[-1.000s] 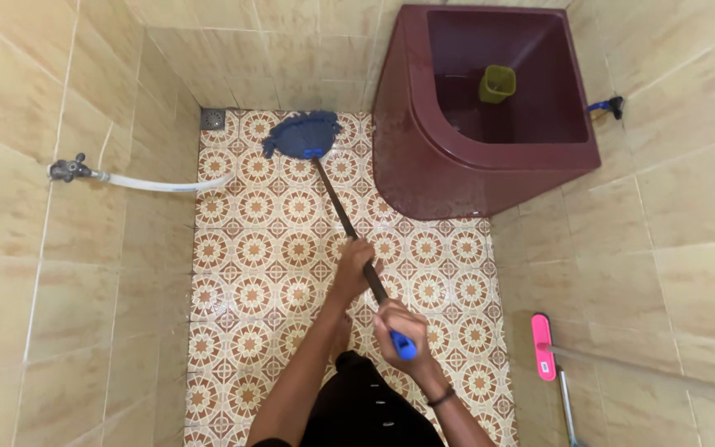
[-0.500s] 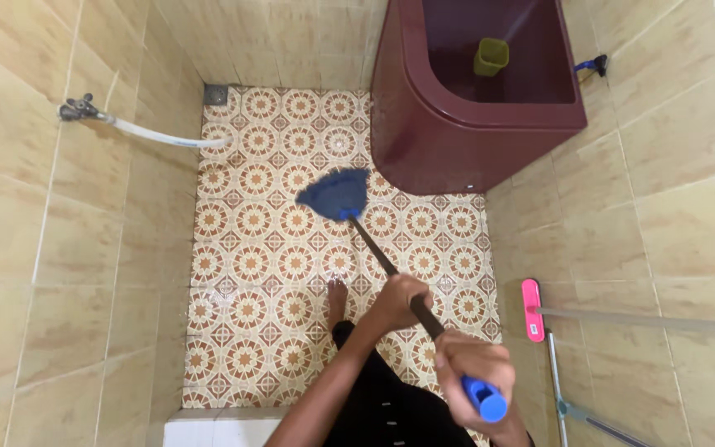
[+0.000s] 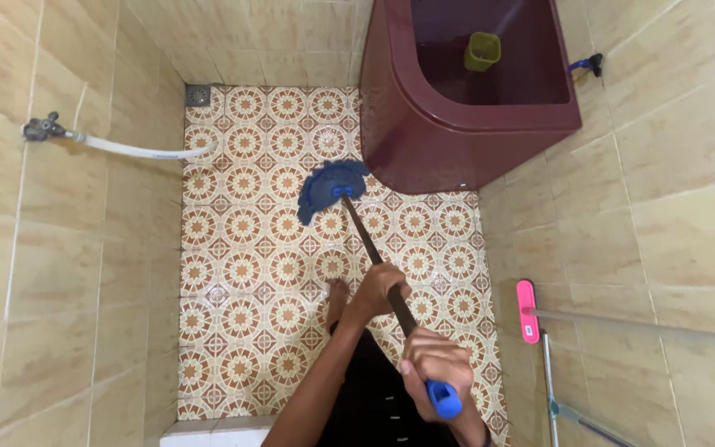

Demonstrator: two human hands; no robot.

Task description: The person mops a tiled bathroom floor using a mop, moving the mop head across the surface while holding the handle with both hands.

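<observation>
While both hands (image 3: 407,331) hold, mop head (image 3: 331,189) pushed forward, fanned.

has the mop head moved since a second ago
Yes. The mop head has been pulled away from the floor drain toward the person, now beside the maroon tub.

one blue mop (image 3: 331,189), one maroon tub (image 3: 457,141), one green cup (image 3: 482,51), one white hose (image 3: 134,149), one floor drain (image 3: 198,95), one pink squeegee (image 3: 527,311), two hands.
</observation>
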